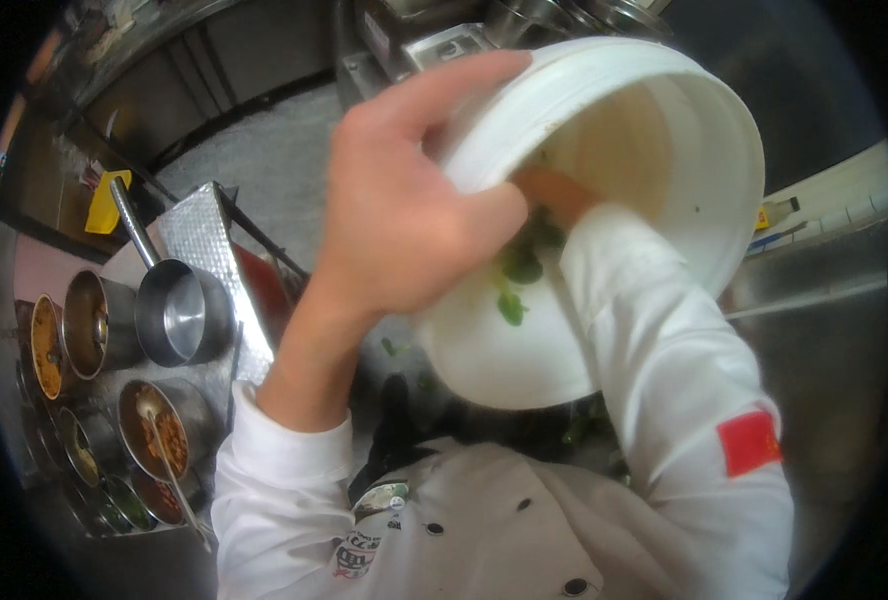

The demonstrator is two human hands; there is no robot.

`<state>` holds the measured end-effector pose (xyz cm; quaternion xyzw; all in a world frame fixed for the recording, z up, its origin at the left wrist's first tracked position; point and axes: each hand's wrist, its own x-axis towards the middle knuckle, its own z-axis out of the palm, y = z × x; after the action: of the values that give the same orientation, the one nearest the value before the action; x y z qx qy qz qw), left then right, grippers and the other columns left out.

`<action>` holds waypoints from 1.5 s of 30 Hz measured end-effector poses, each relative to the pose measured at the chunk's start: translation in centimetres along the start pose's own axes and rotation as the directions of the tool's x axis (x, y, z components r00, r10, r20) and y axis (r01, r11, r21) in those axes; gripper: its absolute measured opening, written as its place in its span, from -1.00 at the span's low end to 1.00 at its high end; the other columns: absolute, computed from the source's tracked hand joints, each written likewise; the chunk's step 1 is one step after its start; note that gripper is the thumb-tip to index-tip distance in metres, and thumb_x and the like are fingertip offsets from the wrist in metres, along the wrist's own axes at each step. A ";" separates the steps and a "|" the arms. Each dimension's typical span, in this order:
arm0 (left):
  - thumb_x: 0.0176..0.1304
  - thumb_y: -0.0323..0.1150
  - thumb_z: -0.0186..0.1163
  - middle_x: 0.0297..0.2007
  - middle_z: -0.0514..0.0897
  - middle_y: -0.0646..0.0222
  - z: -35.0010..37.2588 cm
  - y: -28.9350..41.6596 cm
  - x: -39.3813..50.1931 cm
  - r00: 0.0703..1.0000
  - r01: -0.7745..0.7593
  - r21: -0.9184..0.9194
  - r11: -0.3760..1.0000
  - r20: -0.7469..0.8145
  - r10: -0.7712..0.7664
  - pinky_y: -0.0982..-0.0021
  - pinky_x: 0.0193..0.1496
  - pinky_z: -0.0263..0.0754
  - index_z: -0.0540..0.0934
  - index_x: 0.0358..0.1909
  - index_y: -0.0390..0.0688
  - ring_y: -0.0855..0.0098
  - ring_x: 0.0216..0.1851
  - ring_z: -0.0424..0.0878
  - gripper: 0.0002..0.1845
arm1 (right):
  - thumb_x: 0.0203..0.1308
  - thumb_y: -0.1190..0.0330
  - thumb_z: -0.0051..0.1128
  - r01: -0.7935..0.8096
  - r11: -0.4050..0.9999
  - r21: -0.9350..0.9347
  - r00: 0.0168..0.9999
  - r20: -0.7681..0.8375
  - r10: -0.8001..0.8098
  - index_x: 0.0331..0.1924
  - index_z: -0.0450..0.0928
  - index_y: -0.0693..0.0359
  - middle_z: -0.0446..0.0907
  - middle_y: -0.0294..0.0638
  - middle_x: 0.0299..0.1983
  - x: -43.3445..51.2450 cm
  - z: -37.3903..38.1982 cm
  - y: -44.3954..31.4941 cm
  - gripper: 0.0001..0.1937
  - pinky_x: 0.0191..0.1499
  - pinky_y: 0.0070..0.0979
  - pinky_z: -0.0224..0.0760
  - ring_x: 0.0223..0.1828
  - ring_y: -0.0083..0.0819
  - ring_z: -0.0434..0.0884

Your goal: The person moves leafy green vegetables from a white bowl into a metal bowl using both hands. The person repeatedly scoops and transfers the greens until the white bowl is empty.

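Observation:
A white plastic bucket is tilted in front of my chest, its mouth facing me and to the right. My left hand grips its rim, with the thumb on the near edge and the fingers along the outside. My right hand reaches inside the bucket; its fingers are hidden behind the rim and my left hand. Green leaves lie in the bucket just below my right wrist. Whether that hand holds any of them cannot be seen.
On a metal counter at left stand an empty saucepan and several steel pots of food, one with a ladle. Loose leaves lie on the floor below the bucket. A yellow scoop-like object sits farther back.

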<state>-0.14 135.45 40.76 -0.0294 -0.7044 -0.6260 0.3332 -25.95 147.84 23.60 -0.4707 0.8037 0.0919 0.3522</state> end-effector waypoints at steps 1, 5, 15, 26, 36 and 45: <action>-0.31 -0.45 0.10 -0.53 0.48 0.53 0.1 0.0 0.0 1.000 -0.023 0.023 0.999 -0.004 0.023 0.64 -0.33 0.29 0.57 0.09 -0.26 0.66 -0.48 0.35 -0.30 | -0.05 0.13 0.20 -0.073 0.997 -0.030 0.997 0.031 0.074 0.05 0.55 0.19 0.61 -0.02 -0.01 0.0 0.4 0.1 -0.47 0.01 -0.25 0.42 -0.04 -0.14 0.59; -0.28 -0.44 0.13 -0.55 0.45 0.55 0.7 0.2 0.4 0.998 -0.047 0.044 0.998 -0.029 0.048 0.64 -0.37 0.27 0.59 0.07 -0.26 0.67 -0.51 0.33 -0.33 | -0.05 -0.02 0.22 -0.135 0.976 0.171 0.937 0.342 0.070 0.13 0.51 0.14 0.56 -0.11 0.07 -0.2 0.8 -1.2 -0.36 0.11 -0.22 0.35 0.06 -0.20 0.53; -0.25 -0.45 0.16 -0.61 0.43 0.56 1.7 0.8 1.2 0.996 0.011 0.079 0.997 -0.089 -0.004 0.64 -0.44 0.26 0.61 0.05 -0.26 0.69 -0.56 0.33 -0.37 | -0.18 -0.14 0.42 -0.252 0.927 0.278 0.850 0.522 0.075 0.30 0.32 0.05 0.43 -0.14 0.23 -7.9 -1.7 -6.3 -0.09 0.14 -0.17 0.33 0.23 -0.16 0.40; -0.25 -0.44 0.17 -0.60 0.45 0.56 2.6 0.5 1.4 0.995 0.021 0.108 0.994 -0.102 -0.010 0.65 -0.47 0.26 0.62 0.04 -0.25 0.70 -0.58 0.33 -0.38 | -0.22 0.36 0.28 0.109 0.973 0.201 0.993 0.019 -0.115 0.02 0.54 0.25 0.67 -0.07 -0.23 -9.8 2.1 -6.1 -0.45 -0.15 -0.35 0.49 -0.18 -0.23 0.65; -0.28 -0.43 0.19 -0.58 0.49 0.54 3.6 0.7 1.8 0.994 0.066 0.078 0.995 -0.094 -0.059 0.62 -0.46 0.30 0.62 0.04 -0.23 0.68 -0.57 0.37 -0.36 | -0.23 0.46 0.17 -0.131 0.987 0.096 0.985 -0.101 0.141 -0.11 0.56 0.34 0.64 0.08 -0.27 -13.5 0.7 -8.1 -0.56 -0.14 -0.28 0.50 -0.19 -0.05 0.63; -0.28 -0.42 0.22 -0.59 0.48 0.55 4.5 0.4 2.0 0.997 0.047 0.058 0.997 -0.064 -0.043 0.63 -0.47 0.29 0.62 0.06 -0.21 0.68 -0.57 0.40 -0.35 | -0.23 0.49 0.12 -0.085 0.942 0.323 0.946 -0.271 0.179 -0.23 0.55 0.41 0.62 0.14 -0.36 -16.1 -0.7 -6.2 -0.65 -0.26 -0.24 0.48 -0.30 0.00 0.62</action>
<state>-3.44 138.83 42.10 0.0161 -0.7125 -0.6126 0.3418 -16.19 155.30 35.72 -0.3630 0.8818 -0.0821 0.2896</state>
